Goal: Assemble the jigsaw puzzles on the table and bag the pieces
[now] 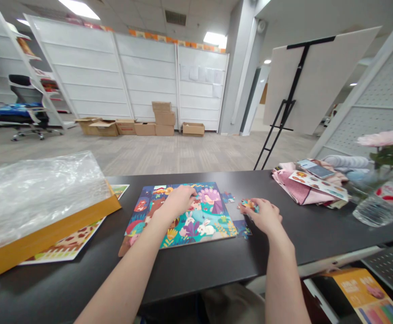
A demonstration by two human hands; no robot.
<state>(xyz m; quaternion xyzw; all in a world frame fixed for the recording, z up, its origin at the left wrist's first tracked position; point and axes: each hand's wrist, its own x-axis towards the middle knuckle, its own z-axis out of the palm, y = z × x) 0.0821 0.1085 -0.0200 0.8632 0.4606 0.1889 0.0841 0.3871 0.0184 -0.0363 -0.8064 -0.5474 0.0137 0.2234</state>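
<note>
A colourful jigsaw puzzle (189,231) with rabbits, a peacock and flowers lies on the black table in front of me. My left hand (179,200) rests over its upper middle, fingers bent and closed at the surface; whatever they pinch is hidden. To the right of the board, my right hand (264,213) is closed on some puzzle pieces (248,205), held just above or on the tabletop. A few loose blue puzzle pieces (228,197) lie against the board's right side, and more dark blue pieces (243,228) sit by its lower right corner.
A plastic-wrapped, orange-edged package (48,202) covers picture sheets (71,240) at left. On the right are folded cloths (289,184), a phone (315,168), a sticker sheet (319,184) and a glass vase (373,209) with a pink flower. An orange box (361,288) sits below the table edge.
</note>
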